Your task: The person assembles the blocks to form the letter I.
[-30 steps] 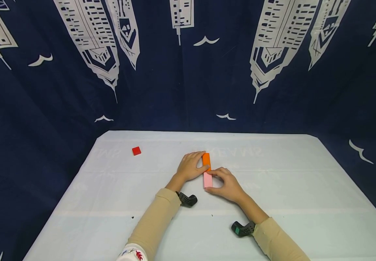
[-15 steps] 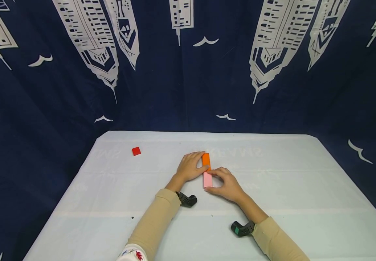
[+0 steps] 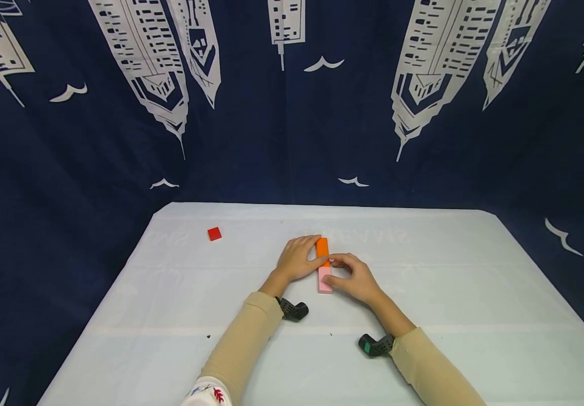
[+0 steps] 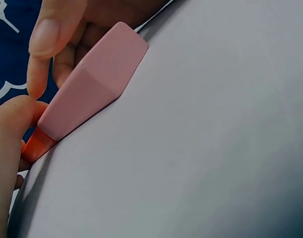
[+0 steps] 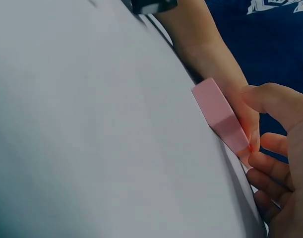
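Observation:
An orange block and a pink block lie end to end in a line on the white table. My left hand grips the orange block, thumb near the joint and fingertips at the far end. In the left wrist view most of the orange block is hidden behind the pink block. My right hand hovers just right of the joint, its thumb raised over the pink block. The right wrist view shows its thumb and loosely bent fingers apart, with nothing held between them beside the pink block.
A red square piece lies at the table's back left. Black wrist devices sit on both wrists. Behind the table's back edge hangs a dark blue cloth printed with white buildings and birds. A small dark speck lies at front left.
My right hand has let go of the pink block; its thumb has lifted from the near end and its fingers have shifted slightly away from the table's front. My left hand keeps its hold.

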Motion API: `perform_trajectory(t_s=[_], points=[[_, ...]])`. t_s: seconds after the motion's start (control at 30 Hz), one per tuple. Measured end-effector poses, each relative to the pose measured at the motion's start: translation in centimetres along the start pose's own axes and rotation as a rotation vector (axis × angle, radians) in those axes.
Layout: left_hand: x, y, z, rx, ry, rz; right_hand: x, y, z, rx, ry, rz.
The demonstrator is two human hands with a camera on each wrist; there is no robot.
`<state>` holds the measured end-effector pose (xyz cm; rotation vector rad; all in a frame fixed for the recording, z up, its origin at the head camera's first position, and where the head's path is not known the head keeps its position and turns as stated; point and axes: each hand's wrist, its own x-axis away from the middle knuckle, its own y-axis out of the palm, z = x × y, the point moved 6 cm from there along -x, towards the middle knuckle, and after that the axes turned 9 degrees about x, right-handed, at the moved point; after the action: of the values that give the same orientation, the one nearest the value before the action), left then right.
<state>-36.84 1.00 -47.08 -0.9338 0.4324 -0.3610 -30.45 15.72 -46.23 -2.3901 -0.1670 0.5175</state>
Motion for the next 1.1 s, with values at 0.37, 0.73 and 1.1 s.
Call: perform_trajectory(t_s=[0.37, 0.73, 1.1], points=[[0.1, 0.0, -0.1, -0.001, 0.0, 0.007, -2.1, 0.2, 1.4, -0.012, 0.063, -0.017], [-0.1, 0.2, 0.0, -0.003, 0.018, 0.015, -2.2, 0.1, 1.8, -0.003, 0.058, 0.007], [-0.1, 0.2, -0.2, -0.012, 0.005, 0.007, -2.3, 0.3, 1.7, 0.042, 0.008, -0.001]])
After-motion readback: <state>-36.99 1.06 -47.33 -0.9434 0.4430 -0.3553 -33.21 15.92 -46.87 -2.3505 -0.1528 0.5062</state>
